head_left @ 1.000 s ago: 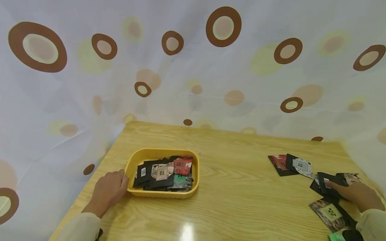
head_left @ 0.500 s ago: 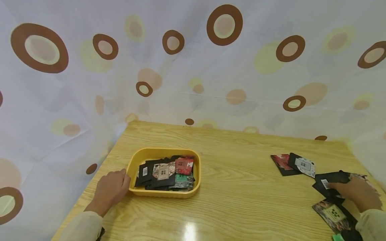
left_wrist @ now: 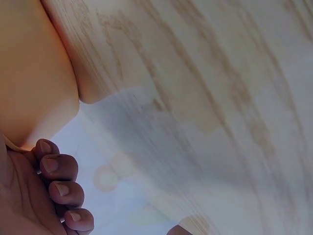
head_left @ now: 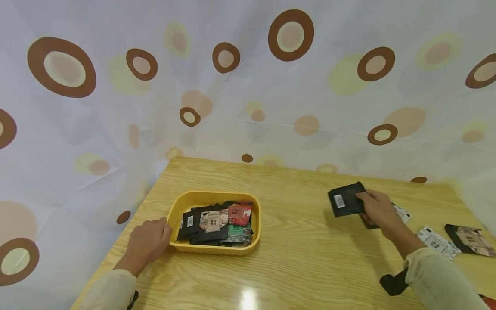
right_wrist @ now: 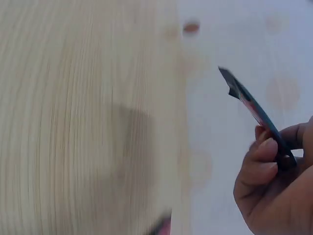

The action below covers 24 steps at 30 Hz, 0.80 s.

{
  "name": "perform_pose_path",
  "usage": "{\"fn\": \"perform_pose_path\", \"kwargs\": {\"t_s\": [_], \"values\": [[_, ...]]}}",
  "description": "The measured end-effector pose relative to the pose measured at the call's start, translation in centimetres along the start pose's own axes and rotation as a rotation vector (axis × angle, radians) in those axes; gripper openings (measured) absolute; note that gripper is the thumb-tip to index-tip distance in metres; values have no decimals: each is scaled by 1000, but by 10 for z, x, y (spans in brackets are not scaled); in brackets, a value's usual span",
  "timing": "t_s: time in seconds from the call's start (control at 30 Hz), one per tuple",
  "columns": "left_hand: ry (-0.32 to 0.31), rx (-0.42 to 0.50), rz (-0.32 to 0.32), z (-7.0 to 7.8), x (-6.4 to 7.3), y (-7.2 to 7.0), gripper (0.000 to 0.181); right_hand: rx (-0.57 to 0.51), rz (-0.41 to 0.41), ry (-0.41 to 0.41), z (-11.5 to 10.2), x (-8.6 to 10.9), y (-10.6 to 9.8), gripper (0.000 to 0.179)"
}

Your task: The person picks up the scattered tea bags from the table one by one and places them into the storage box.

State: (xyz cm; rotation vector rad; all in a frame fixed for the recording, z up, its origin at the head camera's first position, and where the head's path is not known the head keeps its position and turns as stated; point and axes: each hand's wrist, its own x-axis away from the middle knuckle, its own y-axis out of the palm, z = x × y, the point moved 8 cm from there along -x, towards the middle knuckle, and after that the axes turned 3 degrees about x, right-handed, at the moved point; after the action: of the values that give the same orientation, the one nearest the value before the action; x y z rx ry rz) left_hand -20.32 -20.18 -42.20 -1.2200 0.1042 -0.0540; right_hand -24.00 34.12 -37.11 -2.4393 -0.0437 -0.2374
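Observation:
At the left end of a yellow plastic basket (head_left: 215,249), my left hand (head_left: 147,241) grips the rim. In the left wrist view its fingers (left_wrist: 63,193) curl beside the basket's wall (left_wrist: 34,68). Inside lie several flat sachets, among them a black one with a beige label (head_left: 213,222), a red one (head_left: 239,214) and a green-labelled one (head_left: 236,232). My right hand (head_left: 381,211) pinches a black sachet (head_left: 346,200) with a white barcode above the table. Seen edge-on in the right wrist view, that sachet (right_wrist: 261,115) sits between thumb and fingers, perhaps with another against it.
Behind the right hand a sachet with a white label (head_left: 403,213) shows partly. Further right lie a white-patterned sachet (head_left: 438,243) and a brown-patterned one (head_left: 470,239). Patterned white cloth (head_left: 248,86) hangs behind the wooden table (head_left: 294,258).
My right hand has lifted the black barcode sachet from the pile on the right and moved it left and away from me. The left hand stays at the basket.

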Motion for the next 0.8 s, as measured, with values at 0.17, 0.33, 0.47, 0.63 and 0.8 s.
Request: {"fn": "perform_pose_path", "kwargs": {"t_s": [0.17, 0.33, 0.47, 0.63, 0.8], "values": [[-1, -8, 14, 0, -2, 0, 32, -201, -217, -62, -68, -1, 82, 41], [-9, 3, 8, -2, -2, 5, 32, -249, -346, -110, -113, -3, 160, 29], [-33, 11, -31, -5, 1, 13, 32, -252, -428, -101, -131, -3, 208, 31], [-54, 12, -49, -7, 4, 19, 31, -278, -547, -125, -141, 3, 237, 59], [-54, -6, -41, -7, 4, 20, 31, -279, -536, -226, -141, 7, 222, 54]]}}
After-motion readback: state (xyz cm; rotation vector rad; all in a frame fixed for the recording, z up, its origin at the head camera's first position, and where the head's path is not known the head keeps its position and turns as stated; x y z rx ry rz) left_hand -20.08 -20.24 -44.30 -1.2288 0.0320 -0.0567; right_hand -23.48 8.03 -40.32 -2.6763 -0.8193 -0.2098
